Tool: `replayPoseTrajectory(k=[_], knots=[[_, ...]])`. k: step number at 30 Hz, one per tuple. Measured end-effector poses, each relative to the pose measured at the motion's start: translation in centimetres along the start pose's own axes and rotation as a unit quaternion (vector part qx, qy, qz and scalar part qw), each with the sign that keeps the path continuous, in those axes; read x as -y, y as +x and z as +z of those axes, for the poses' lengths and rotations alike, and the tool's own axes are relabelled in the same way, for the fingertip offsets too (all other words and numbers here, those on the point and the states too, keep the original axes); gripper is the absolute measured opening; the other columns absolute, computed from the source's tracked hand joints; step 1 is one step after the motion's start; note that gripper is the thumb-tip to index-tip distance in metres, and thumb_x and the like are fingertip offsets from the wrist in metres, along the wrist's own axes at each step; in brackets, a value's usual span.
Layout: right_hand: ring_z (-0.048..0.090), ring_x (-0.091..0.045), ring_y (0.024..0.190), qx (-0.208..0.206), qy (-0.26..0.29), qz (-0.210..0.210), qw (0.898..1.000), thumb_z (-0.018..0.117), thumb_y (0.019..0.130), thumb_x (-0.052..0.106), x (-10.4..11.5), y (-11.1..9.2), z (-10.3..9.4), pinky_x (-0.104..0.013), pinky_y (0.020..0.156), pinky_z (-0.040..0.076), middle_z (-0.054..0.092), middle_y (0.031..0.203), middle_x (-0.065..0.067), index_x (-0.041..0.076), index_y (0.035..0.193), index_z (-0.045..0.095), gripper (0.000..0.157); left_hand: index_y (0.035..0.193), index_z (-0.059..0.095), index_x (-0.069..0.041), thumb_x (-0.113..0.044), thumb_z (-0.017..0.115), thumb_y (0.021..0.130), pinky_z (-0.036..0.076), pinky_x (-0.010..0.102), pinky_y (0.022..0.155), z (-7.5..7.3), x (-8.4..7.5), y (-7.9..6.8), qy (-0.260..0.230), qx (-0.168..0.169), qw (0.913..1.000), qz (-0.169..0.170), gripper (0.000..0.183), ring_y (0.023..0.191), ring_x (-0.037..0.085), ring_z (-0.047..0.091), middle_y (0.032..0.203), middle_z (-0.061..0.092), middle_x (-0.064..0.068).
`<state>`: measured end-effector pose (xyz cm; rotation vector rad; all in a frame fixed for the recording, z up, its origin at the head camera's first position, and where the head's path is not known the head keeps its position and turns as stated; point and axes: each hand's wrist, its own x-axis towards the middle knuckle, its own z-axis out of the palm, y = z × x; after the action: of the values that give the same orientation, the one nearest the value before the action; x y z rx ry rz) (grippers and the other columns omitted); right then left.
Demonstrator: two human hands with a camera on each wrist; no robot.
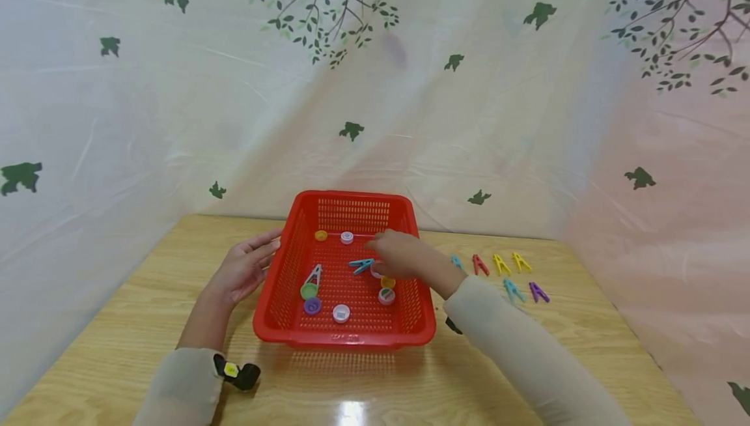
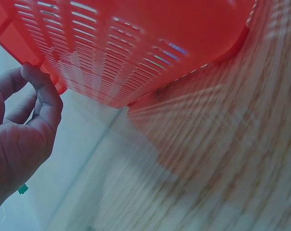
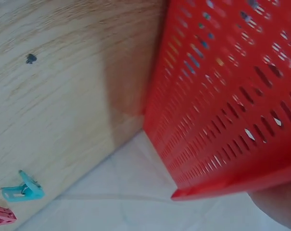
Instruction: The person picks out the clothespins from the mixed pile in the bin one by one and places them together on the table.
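Observation:
A red plastic basket (image 1: 346, 339) stands on the wooden table. My left hand (image 1: 246, 266) grips its left rim, fingertips and thumb at the edge in the left wrist view. Inside the basket, over its right side, my right hand (image 1: 404, 255) reaches down with fingers and thumb apart. A blue clothespin (image 1: 361, 266) lies just beside those fingertips. Partly under the hand are a pale cap and a yellow cap (image 1: 388, 282). A white clothespin (image 1: 314, 275) leans by a green cap (image 1: 308, 291) at the left. In the right wrist view the basket wall hides most of the hand.
Other bottle caps lie in the basket, including a purple one (image 1: 312, 306) and a white one (image 1: 341, 313). On the table to the right are several clothespins, among them red (image 1: 480, 265), yellow (image 1: 500, 264) and purple (image 1: 538, 292). A patterned curtain hangs behind the table.

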<state>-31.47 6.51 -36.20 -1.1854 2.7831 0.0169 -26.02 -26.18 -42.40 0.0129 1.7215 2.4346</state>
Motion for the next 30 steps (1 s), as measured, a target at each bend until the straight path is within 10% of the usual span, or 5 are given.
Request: replayPoseTrajectory(k=[30], knots=[[0.063, -0.011, 0.085, 0.069, 0.082, 0.003, 0.994, 0.080, 0.091, 0.026, -0.6, 3.8, 2.4, -0.026, 0.082, 0.056, 0.066, 0.091, 0.009, 0.021, 0.111, 0.072, 0.023, 0.151, 0.050, -0.011, -0.027, 0.068, 0.100, 0.056, 0.041, 0.096, 0.0, 0.3, 0.0, 0.021, -0.010, 0.9997, 0.011, 0.057, 0.117, 0.022, 0.069, 0.135, 0.067, 0.003]])
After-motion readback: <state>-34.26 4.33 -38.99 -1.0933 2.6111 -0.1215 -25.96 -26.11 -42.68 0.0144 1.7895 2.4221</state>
